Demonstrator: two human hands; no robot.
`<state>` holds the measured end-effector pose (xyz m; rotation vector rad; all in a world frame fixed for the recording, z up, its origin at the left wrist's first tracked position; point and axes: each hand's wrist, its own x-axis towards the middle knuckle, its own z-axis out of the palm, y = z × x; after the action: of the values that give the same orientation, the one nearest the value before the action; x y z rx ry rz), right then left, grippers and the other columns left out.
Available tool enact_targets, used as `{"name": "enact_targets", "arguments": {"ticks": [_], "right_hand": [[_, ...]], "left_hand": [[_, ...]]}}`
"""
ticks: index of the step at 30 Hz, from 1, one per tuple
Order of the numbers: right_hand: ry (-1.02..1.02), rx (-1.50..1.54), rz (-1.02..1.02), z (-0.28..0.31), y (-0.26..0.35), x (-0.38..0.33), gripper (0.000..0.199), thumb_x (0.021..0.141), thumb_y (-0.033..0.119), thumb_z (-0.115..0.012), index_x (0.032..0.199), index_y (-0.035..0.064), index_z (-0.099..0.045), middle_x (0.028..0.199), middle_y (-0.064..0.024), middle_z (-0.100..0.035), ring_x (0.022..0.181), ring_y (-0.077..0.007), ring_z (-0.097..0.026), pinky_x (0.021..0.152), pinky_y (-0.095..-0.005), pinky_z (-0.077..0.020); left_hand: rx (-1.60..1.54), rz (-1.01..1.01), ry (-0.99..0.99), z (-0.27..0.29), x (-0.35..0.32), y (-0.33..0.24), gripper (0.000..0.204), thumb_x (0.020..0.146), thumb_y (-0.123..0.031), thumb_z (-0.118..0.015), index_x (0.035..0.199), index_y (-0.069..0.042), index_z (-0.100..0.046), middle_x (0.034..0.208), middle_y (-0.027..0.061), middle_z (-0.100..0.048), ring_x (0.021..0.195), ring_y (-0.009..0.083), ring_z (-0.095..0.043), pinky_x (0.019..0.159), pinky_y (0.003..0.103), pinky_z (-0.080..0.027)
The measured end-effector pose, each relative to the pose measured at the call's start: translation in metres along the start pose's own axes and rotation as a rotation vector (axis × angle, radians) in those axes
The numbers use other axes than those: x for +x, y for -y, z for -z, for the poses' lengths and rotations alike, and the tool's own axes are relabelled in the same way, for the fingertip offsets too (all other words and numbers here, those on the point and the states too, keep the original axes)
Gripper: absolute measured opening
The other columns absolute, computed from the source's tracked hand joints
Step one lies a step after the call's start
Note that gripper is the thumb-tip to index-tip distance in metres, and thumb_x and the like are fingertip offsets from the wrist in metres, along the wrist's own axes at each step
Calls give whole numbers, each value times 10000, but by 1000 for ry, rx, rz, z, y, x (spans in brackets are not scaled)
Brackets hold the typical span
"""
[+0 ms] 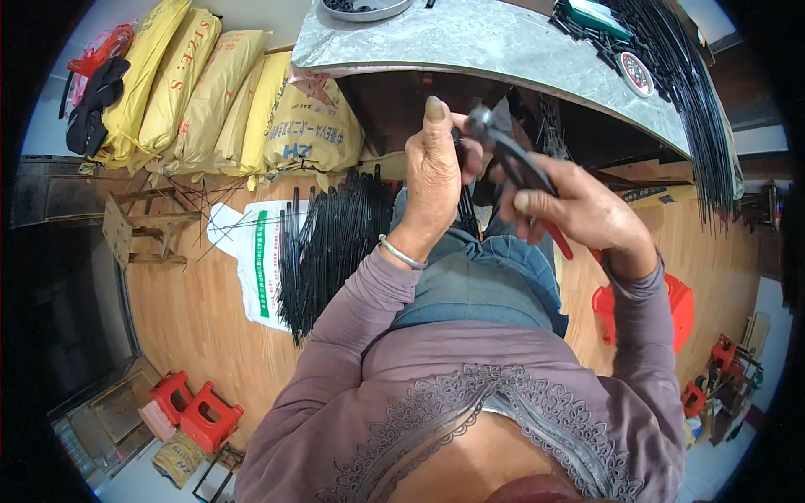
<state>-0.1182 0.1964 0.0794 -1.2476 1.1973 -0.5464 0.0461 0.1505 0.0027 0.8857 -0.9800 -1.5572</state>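
My right hand [587, 210] grips pliers [518, 158] with a dark, curved upper part, a shiny metal head and red showing at the handle's lower end. Their head reaches over toward my left hand [432, 189]. That hand is closed, thumb pointing up, round a thin black piece [458, 149] whose kind is mostly hidden by the fingers. Both hands are raised above my lap, in front of the table edge. To the left of my legs a thick bundle of long black rods [335, 243] lies partly over a white plastic bag [248, 272].
Ahead stands a marble-patterned table [495, 42] bearing a metal bowl [366, 10], a round tin [635, 74] and heaps of black rods [692, 109]. Full yellow sacks [197, 92] line the left wall near a wooden stool [142, 230]. Red plastic stools [210, 417] stand behind left.
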Motion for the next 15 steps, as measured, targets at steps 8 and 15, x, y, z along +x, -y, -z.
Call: {"name": "enact_targets", "arguments": {"ticks": [8, 15], "right_hand": [[206, -92, -245, 20, 4, -7, 235, 954, 85, -495, 1172, -5, -502, 864, -85, -641, 721, -145, -641, 648, -279, -551], [221, -393, -245, 24, 16, -9, 245, 946, 85, -483, 1178, 8, -501, 803, -55, -632, 686, -118, -629, 608, -257, -531]], "left_hand": [[14, 37, 119, -4, 1, -3, 793, 936, -660, -261, 782, 19, -640, 484, -40, -386, 431, 46, -321, 418, 207, -247], [7, 98, 138, -5, 2, 0, 776, 947, -641, -270, 721, -9, -659, 465, -51, -385, 436, 28, -351, 422, 196, -257]]}}
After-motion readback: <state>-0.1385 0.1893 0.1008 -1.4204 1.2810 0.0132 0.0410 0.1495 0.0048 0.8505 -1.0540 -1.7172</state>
